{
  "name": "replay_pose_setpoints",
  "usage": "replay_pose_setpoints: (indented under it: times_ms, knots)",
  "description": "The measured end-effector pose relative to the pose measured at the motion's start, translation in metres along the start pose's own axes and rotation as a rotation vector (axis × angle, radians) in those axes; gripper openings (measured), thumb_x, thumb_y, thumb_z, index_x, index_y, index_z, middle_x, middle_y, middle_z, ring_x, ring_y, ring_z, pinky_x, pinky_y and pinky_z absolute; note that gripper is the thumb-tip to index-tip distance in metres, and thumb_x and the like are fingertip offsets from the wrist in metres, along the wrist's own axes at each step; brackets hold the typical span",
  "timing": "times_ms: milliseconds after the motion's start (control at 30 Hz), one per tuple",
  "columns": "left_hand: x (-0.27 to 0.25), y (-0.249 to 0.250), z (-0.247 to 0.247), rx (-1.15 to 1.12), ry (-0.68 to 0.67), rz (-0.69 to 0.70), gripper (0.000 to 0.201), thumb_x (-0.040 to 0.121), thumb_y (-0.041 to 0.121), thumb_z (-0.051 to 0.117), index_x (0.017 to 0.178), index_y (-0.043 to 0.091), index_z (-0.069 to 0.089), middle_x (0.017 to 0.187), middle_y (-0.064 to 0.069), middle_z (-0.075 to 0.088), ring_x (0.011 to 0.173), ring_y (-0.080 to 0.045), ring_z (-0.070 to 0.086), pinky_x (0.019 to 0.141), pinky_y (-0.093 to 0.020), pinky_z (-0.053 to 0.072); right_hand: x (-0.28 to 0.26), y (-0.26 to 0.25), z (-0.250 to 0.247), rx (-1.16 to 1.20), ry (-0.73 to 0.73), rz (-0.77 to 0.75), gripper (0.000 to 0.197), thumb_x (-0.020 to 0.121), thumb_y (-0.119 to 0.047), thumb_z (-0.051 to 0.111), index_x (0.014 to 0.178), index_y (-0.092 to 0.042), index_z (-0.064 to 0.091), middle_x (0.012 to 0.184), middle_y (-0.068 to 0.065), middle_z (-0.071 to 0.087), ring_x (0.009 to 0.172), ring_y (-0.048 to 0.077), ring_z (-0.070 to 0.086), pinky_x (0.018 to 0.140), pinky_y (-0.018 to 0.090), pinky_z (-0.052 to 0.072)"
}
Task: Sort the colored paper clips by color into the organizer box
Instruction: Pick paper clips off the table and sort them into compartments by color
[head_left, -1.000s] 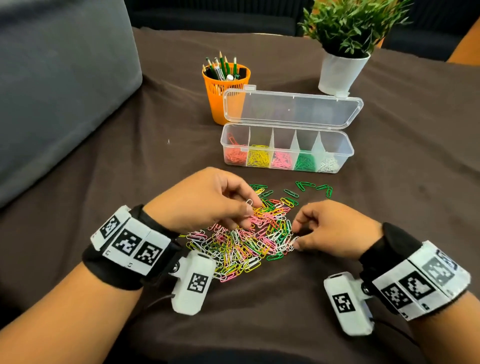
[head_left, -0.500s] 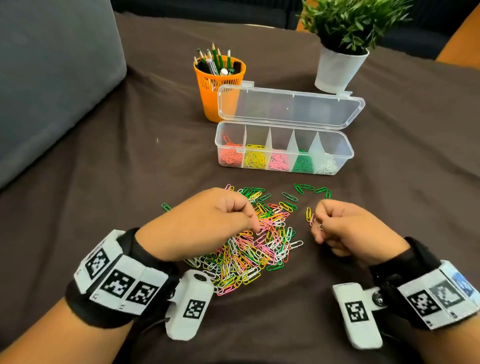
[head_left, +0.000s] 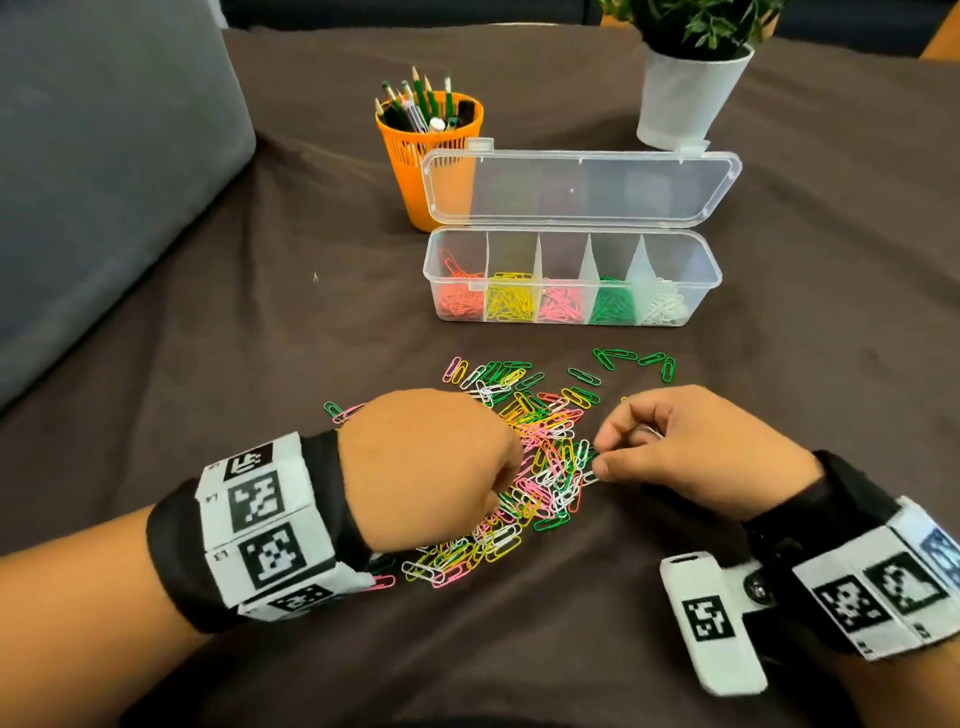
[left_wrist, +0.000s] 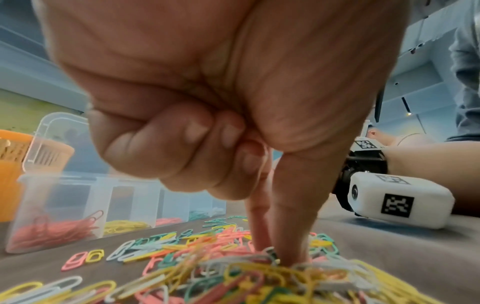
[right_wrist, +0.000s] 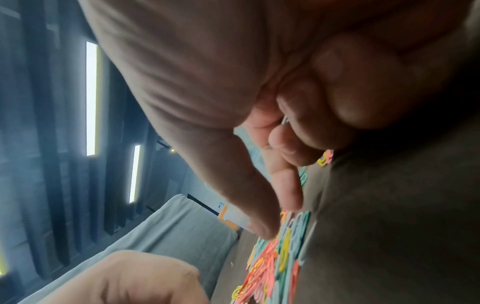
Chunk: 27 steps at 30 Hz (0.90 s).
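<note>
Dark brown cloth (head_left: 208, 364) is spread over the whole surface, so the bright clips are easy to see. The mixed pile of paper clips (head_left: 540, 457) is kept near the body, between both hands. The organizer box (head_left: 701, 270) is set just behind the pile with its lid (head_left: 582, 187) tipped back, so clips can be dropped straight in. Five colors are already kept apart inside.

The left hand (head_left: 431, 467) is curled, and its thumb and first finger (left_wrist: 293, 226) are poked down into the pile to pinch a clip. The right hand (head_left: 675, 441) is curled too, with some clips tucked inside, while its thumb and finger reach for the pile's edge.

An orange pencil cup (head_left: 426, 150) and a white plant pot (head_left: 685, 98) are stood behind the box, out of the way. A gray cushion (head_left: 104, 156) is seen at the left. Nothing is in the way of the box.
</note>
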<state>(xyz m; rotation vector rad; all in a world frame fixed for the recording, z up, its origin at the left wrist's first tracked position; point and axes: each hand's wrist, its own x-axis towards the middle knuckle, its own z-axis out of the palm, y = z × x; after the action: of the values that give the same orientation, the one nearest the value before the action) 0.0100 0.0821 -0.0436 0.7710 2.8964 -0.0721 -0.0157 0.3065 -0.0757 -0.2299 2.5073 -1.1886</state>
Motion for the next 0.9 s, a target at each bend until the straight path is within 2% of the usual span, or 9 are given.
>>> replay_pose_setpoints:
  times_ms: [133, 233, 300, 367, 467, 567, 700, 800, 900]
  knots:
    - [0.000, -0.008, -0.002, -0.088, -0.003, 0.016, 0.015, 0.088, 0.042, 0.061, 0.092, 0.029, 0.062, 0.068, 0.011, 0.053, 0.066, -0.005, 0.047, 0.053, -0.022, 0.030, 0.005, -0.001, 0.001, -0.098, -0.048, 0.040, 0.017, 0.069, -0.018, 0.086, 0.077, -0.015, 0.071, 0.039, -0.012, 0.039, 0.040, 0.004, 0.033, 0.045, 0.014, 0.029]
    - [-0.007, -0.019, -0.008, -0.321, 0.008, 0.010, 0.010, 0.085, 0.038, 0.065, 0.083, 0.030, 0.062, 0.059, 0.012, 0.052, 0.056, -0.001, 0.048, 0.051, -0.016, 0.031, 0.007, -0.007, 0.006, -0.231, -0.067, 0.037, 0.014, 0.069, -0.020, 0.083, 0.073, -0.016, 0.071, 0.046, -0.012, 0.052, 0.041, 0.002, 0.042, 0.045, 0.012, 0.034]
    - [-0.011, -0.026, -0.013, -0.612, -0.008, -0.023, 0.011, 0.083, 0.028, 0.068, 0.077, 0.024, 0.060, 0.057, 0.011, 0.052, 0.050, -0.003, 0.044, 0.051, -0.019, 0.036, 0.007, -0.010, 0.008, -0.323, -0.068, 0.032, 0.008, 0.072, -0.019, 0.077, 0.070, -0.015, 0.070, 0.053, -0.009, 0.058, 0.046, 0.002, 0.047, 0.049, 0.012, 0.039]
    - [-0.016, -0.035, -0.017, -1.079, -0.029, -0.083, 0.013, 0.076, 0.019, 0.066, 0.068, 0.020, 0.055, 0.059, 0.007, 0.052, 0.050, -0.007, 0.045, 0.047, -0.020, 0.037, 0.006, -0.011, 0.007, -0.360, -0.077, 0.026, 0.008, 0.075, -0.016, 0.069, 0.068, -0.013, 0.068, 0.049, -0.009, 0.055, 0.045, 0.003, 0.045, 0.050, 0.012, 0.039]
    - [-0.027, -0.058, -0.018, -1.660, 0.027, -0.171, 0.013, 0.058, 0.017, 0.067, 0.062, 0.021, 0.056, 0.064, -0.006, 0.056, 0.047, -0.012, 0.048, 0.039, -0.017, 0.036, 0.003, -0.013, 0.006, -0.377, -0.093, 0.002, 0.007, 0.075, -0.015, 0.067, 0.069, -0.014, 0.065, 0.051, -0.007, 0.052, 0.045, 0.004, 0.042, 0.049, 0.013, 0.037]
    - [-0.028, -0.074, -0.019, -1.753, 0.137, -0.257, 0.026, 0.063, 0.001, 0.069, 0.067, 0.018, 0.050, 0.068, -0.010, 0.058, 0.049, -0.012, 0.051, 0.038, -0.017, 0.039, 0.000, -0.012, 0.003, -0.362, -0.073, 0.003, 0.010, 0.072, -0.017, 0.077, 0.076, -0.017, 0.067, 0.054, -0.006, 0.049, 0.044, 0.004, 0.039, 0.050, 0.016, 0.036]
    - [-0.032, -0.089, -0.019, -1.813, 0.258, -0.332, 0.023, 0.074, 0.004, 0.064, 0.072, 0.018, 0.046, 0.072, -0.010, 0.062, 0.050, -0.008, 0.048, 0.040, -0.014, 0.037, 0.003, -0.014, 0.006, -0.383, -0.077, 0.036, 0.008, 0.073, -0.017, 0.076, 0.071, -0.017, 0.068, 0.054, -0.002, 0.053, 0.043, 0.004, 0.039, 0.049, 0.016, 0.037]
    - [-0.031, -0.097, -0.017, -1.862, 0.251, -0.361, 0.029, 0.076, -0.006, 0.058, 0.075, 0.019, 0.044, 0.071, -0.009, 0.059, 0.049, -0.009, 0.045, 0.038, -0.015, 0.035, 0.003, -0.014, 0.006, -0.382, -0.076, 0.056, 0.009, 0.077, -0.014, 0.068, 0.068, -0.012, 0.065, 0.052, -0.003, 0.052, 0.045, 0.006, 0.039, 0.050, 0.017, 0.037]
    - [-0.031, -0.103, -0.014, -1.970, 0.196, -0.373, 0.024, 0.073, -0.004, 0.047, 0.076, 0.019, 0.043, 0.069, -0.009, 0.056, 0.046, -0.009, 0.042, 0.037, -0.016, 0.032, 0.001, -0.015, 0.000, -0.178, -0.066, 0.126, 0.018, 0.080, -0.013, 0.065, 0.066, -0.009, 0.055, 0.050, -0.006, 0.044, 0.043, 0.007, 0.034, 0.043, 0.018, 0.030]
